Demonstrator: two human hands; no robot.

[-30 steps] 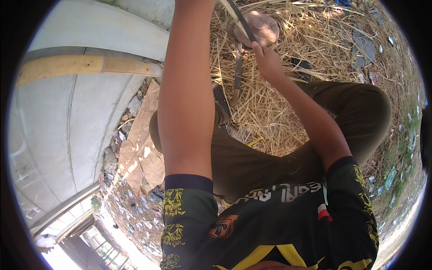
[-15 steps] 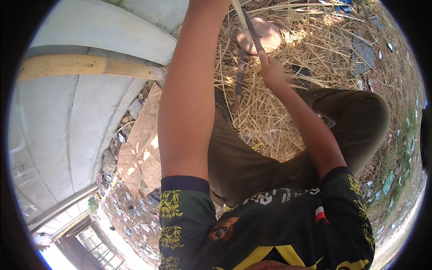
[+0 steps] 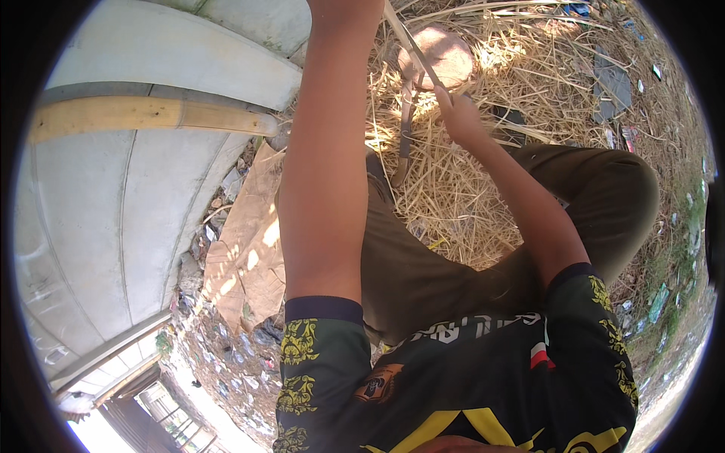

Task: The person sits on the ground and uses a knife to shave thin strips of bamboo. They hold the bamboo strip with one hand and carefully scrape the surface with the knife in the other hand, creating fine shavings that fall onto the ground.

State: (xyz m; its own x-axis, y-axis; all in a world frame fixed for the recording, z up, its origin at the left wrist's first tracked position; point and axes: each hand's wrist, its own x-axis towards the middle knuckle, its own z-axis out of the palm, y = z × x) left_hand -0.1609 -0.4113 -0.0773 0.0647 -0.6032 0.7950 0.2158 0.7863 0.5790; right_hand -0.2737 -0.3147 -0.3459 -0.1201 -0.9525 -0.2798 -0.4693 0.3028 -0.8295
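My right hand (image 3: 462,121) is closed around the handle end of a long, narrow knife (image 3: 427,68). Its dark blade slants up and left over a round, flat-topped block (image 3: 451,54), which could be wood or stone. Against the blade lies a pale strip (image 3: 396,24), probably split bamboo, running out past the top edge. My left arm (image 3: 328,158) stretches up to that edge, where only the base of the left hand (image 3: 346,6) shows; its fingers are hidden. A second knife (image 3: 405,140), with a curved wooden handle, lies on the straw below the block.
Pale straw-like shavings (image 3: 453,204) cover the ground between my bent legs. Along the left side runs a grey panel wall (image 3: 91,219) with a bamboo pole (image 3: 151,115) across it. A brown cardboard-like sheet (image 3: 245,249) lies beside my left leg. Litter is scattered to the right.
The blade now leans further left across the strip, with less of its length showing. My left arm sits slightly further right in the picture. My right hand keeps its grip.
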